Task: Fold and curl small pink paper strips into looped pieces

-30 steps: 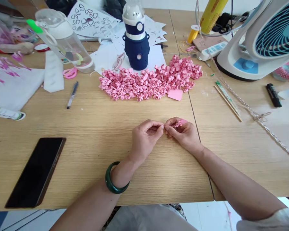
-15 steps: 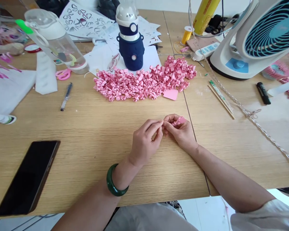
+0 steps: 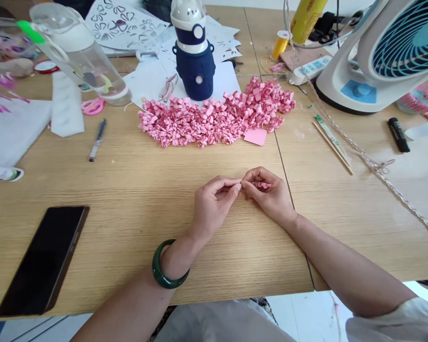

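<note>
A fringed pink paper strip [image 3: 262, 185] sits in my right hand [image 3: 269, 194], partly hidden by its curled fingers. My left hand [image 3: 214, 197], with a green bangle [image 3: 161, 266] at the wrist, is closed in a pinch. Its fingertips meet those of the right hand at the strip's end; what lies between them is too small to make out. Beyond both hands, a long heap of curled pink paper pieces [image 3: 207, 121] spreads over the table. A flat pink paper square [image 3: 256, 137] rests at its front edge.
A phone [image 3: 43, 261] lies at the left front, a pen [image 3: 98, 140] and pink scissors [image 3: 92, 106] behind it. A clear bottle [image 3: 96, 71] and a navy bottle [image 3: 195, 71] stand at the back. To the right are a fan [image 3: 356, 80], wooden sticks [image 3: 333, 147] and a marker [image 3: 398, 135].
The pink strip in my right hand has turned, so its flat side no longer shows. My left fingers have straightened somewhat, still pinched at the right fingertips. The view has shifted slightly.
</note>
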Demonstrator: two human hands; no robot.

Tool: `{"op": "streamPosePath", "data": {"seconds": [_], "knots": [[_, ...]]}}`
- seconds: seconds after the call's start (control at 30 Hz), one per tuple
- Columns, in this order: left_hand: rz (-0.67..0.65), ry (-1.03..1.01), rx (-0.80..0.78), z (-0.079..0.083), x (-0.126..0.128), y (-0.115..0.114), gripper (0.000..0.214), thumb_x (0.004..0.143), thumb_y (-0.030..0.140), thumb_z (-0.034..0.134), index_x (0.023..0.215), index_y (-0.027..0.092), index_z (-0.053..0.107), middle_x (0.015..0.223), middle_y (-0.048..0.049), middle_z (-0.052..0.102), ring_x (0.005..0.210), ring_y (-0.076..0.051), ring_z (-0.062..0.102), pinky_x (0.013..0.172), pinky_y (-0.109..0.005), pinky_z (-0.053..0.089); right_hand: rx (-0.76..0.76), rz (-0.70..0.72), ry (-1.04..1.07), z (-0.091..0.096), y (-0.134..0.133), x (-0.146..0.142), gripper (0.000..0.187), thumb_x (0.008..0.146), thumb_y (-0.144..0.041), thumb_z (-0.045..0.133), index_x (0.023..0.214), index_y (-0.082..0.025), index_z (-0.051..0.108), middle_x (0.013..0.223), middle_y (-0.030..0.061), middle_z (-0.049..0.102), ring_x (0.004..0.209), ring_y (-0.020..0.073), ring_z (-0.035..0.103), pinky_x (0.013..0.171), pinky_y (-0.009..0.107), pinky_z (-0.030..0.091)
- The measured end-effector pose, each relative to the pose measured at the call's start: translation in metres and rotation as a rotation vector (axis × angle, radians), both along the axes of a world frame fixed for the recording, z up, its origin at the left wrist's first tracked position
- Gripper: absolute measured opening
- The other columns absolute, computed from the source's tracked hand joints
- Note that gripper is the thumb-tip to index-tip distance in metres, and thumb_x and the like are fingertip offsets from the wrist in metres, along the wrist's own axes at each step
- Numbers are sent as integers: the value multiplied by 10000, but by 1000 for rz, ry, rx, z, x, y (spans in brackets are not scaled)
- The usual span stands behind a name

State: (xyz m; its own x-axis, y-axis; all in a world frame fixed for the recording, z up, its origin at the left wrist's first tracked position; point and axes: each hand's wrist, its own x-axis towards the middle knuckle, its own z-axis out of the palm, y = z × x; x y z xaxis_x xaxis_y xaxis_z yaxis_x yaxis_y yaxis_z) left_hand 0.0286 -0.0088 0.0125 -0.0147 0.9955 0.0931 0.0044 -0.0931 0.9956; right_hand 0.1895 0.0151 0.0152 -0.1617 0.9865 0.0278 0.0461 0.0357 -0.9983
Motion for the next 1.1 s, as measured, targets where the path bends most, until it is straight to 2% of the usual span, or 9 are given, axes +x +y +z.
{"op": "streamPosePath", "data": {"seconds": [0.1, 0.23, 0.57, 0.7, 0.87, 1.1], "knots": [[-66, -69, -114, 2, -5, 3, 194, 854, 360, 784, 873, 167, 796, 765, -33, 779, 695, -151, 733, 717, -258, 607, -51, 48, 35, 2, 2, 2, 386, 775, -489, 869, 793, -176, 645, 666, -22, 621, 511, 73, 514, 465, 214, 407], [-77, -119, -152, 0, -8, 7, 236, 837, 400, 803, 840, 164, 789, 691, -21, 761, 657, -146, 720, 695, -254, 587, -97, 100, 65, 3, 4, 4, 426, 750, -534, 877, 807, -169, 665, 699, -10, 644, 520, 80, 548, 482, 224, 470], [21, -77, -106, 0, -5, 7, 243, 862, 401, 769, 842, 159, 780, 718, -27, 775, 672, -149, 732, 687, -251, 598, -66, 138, 120, 4, 4, 0, 399, 790, -529, 853, 814, -171, 680, 735, 14, 676, 560, 91, 582, 516, 236, 528], [7, -36, -99, -2, -6, 7, 289, 876, 448, 759, 881, 161, 792, 803, -56, 802, 721, -173, 756, 721, -279, 620, -84, 106, 105, 2, 4, 1, 418, 794, -547, 843, 812, -177, 649, 700, -2, 647, 538, 91, 564, 493, 238, 508], [-29, -87, -152, -5, -7, 8, 341, 931, 480, 698, 944, 159, 813, 826, -67, 807, 747, -176, 760, 768, -295, 625, -86, 119, 114, 1, 4, 1, 429, 797, -558, 835, 814, -177, 639, 681, -16, 615, 541, 86, 543, 490, 229, 490], [-31, -32, -85, 1, -8, 7, 268, 830, 432, 814, 879, 168, 811, 817, -46, 806, 719, -165, 750, 721, -270, 614, -89, 125, 83, -2, 4, 3, 416, 813, -537, 823, 824, -173, 620, 691, -10, 618, 541, 96, 568, 504, 245, 502]]}}
